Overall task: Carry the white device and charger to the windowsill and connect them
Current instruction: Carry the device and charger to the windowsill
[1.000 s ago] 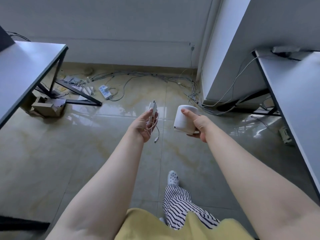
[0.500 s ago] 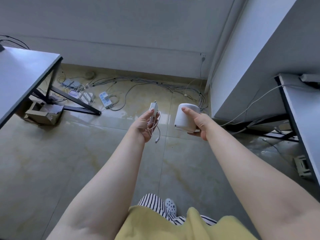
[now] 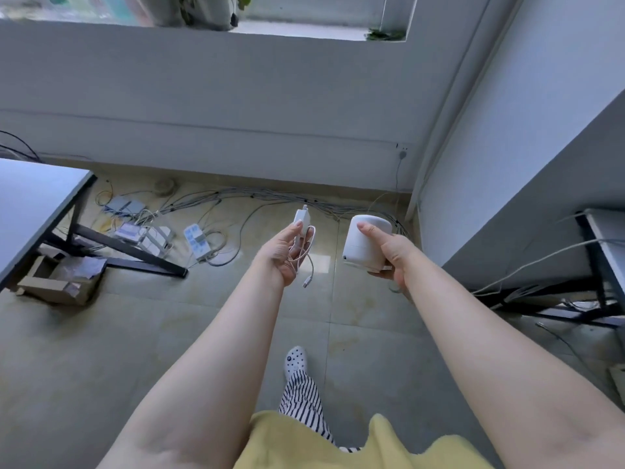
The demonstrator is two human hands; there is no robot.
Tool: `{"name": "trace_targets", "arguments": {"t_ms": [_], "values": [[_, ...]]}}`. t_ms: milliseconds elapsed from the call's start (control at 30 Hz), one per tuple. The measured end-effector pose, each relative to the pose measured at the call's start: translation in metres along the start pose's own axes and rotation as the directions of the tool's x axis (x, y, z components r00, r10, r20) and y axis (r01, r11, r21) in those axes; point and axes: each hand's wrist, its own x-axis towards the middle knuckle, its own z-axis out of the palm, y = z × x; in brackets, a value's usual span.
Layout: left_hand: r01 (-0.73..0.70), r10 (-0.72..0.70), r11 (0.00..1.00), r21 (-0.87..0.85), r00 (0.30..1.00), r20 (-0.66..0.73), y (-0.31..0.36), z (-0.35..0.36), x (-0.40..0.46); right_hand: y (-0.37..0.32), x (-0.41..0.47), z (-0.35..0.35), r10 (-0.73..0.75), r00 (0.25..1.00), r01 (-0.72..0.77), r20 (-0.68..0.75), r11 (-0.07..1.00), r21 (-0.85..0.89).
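Observation:
My right hand [image 3: 389, 255] grips a white cylindrical device [image 3: 363, 243], thumb across its side, tilted with its top pointing away from me. My left hand [image 3: 282, 253] holds a white charger [image 3: 301, 220] between thumb and fingers, prongs up, with its coiled white cable [image 3: 308, 262] hanging from the palm and the plug end dangling. Both hands are out in front of me at chest height, about a hand's width apart. The windowsill [image 3: 304, 30] runs along the top of the view above a grey wall, with a potted plant [image 3: 209, 10] on it.
A grey desk [image 3: 30, 204] stands at the left with a cardboard box [image 3: 57, 277] under it. Power strips [image 3: 198, 240] and bundled cables [image 3: 270, 198] lie on the tiled floor by the wall. Another desk [image 3: 605, 245] is at the right beside a white pillar [image 3: 507, 130].
The view has tilted upward and moved toward the wall, so the windowsill and plant have come into sight. Both hands keep their hold on the charger and the device.

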Motion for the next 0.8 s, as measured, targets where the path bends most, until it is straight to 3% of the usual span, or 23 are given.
{"name": "trace_targets", "arguments": {"t_ms": [300, 800], "values": [[0.008, -0.008, 0.998, 0.064, 1.000, -0.006, 0.124, 0.052, 0.116, -0.108, 0.109, 0.049, -0.005, 1.000, 0.006, -0.030, 0.999, 0.034], [-0.006, 0.007, 0.999, 0.034, 0.999, -0.041, 0.252, 0.132, 0.284, -0.267, 0.291, 0.112, -0.032, 0.999, 0.032, 0.040, 0.999, -0.001]]}}
